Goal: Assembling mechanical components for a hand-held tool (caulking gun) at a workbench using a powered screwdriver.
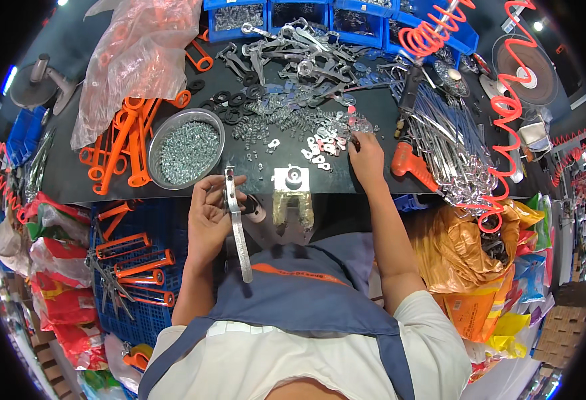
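My left hand (pixel 209 215) is closed around the upper end of a flat silver metal lever (pixel 241 248), whose long curved arm hangs down in front of my apron. To its right a small fixture (pixel 293 179), a white plate with a round dark-and-metal post, stands at the bench edge. My right hand (pixel 368 159) reaches onto the bench, fingertips bent together at the right side of a heap of springs and small clear parts (pixel 333 123). Whatever those fingertips pinch is hidden. Small white and red pieces (pixel 323 148) lie just left of that hand.
A metal bowl (pixel 154 150) of small fasteners stands left, beside orange tubular frames (pixel 133 143). Metal levers (pixel 293 57) are heaped at the back before blue bins (pixel 240 17). An orange-handled power driver (pixel 413 163), wire rods (pixel 450 147) and coiled red hoses (pixel 506 107) occupy the right.
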`<state>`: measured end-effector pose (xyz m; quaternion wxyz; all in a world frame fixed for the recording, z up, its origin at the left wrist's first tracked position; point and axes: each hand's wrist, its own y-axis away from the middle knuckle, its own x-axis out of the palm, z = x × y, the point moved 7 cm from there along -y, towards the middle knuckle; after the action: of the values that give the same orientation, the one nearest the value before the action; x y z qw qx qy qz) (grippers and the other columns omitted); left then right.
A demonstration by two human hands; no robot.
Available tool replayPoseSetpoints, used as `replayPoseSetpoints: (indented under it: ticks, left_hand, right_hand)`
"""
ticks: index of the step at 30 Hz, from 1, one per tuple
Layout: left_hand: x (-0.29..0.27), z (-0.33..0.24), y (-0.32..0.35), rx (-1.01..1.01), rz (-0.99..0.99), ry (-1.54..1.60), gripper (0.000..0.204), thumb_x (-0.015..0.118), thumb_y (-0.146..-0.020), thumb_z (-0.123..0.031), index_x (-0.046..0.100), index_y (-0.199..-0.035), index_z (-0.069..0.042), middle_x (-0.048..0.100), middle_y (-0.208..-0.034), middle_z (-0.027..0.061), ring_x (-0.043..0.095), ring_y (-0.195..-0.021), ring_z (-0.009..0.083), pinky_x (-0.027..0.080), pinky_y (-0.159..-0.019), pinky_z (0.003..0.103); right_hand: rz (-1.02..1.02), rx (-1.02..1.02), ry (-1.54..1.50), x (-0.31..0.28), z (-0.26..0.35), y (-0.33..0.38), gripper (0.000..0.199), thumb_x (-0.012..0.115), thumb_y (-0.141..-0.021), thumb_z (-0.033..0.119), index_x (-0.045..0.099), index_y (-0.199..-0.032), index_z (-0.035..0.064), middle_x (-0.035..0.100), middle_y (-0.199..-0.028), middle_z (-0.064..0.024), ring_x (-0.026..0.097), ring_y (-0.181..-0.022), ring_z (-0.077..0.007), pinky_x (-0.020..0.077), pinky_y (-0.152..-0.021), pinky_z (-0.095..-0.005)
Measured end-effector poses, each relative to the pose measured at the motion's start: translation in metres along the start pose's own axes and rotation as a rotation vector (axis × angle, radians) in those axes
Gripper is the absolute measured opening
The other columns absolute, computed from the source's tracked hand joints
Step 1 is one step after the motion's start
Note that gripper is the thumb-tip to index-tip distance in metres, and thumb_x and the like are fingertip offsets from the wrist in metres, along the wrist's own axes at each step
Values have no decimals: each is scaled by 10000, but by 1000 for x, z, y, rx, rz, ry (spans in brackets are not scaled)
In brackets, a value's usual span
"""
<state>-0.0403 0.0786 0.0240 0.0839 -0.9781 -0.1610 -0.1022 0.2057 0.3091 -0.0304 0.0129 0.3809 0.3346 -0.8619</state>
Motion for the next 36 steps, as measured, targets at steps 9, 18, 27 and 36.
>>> replayPoseSetpoints:
  ticks: [9,18,27,36]
  left_hand:
    - [16,-9,-1,54,36,-97,600,667,-729,62,453,-1279,-46,571,-944,78,491,-713,69,424,-639,200]
    - [66,26,-93,31,139,-291,360,690,-797,-70,593,-1143,-41,623,-982,55,561,-790,80,487,-625,219]
    - [75,39,-115,-61,217,-381,132,713,-783,-77,657,-900,-48,555,-692,-23,461,-571,23,361,-484,191]
    - [77,59,-129,-279,242,-34,189,658,-848,-198,610,-862,-16,564,-731,9,476,-574,56,399,-494,200]
  right_hand:
    - [-2,411,-326,-2,-34,-3,92,611,-782,56,601,-854,0,593,-695,-99,597,-648,-186,494,-559,-302]
    - [375,812,-1602,35,85,12,113,592,-850,58,569,-941,-5,622,-785,-97,628,-652,-152,527,-561,-239]
    - [450,610,-1249,32,83,-1,122,636,-853,117,608,-828,1,610,-775,-58,578,-624,-97,465,-526,-209]
    - [-36,347,-1099,22,67,-19,69,638,-836,29,615,-894,-1,597,-767,-17,563,-667,-84,458,-580,-200]
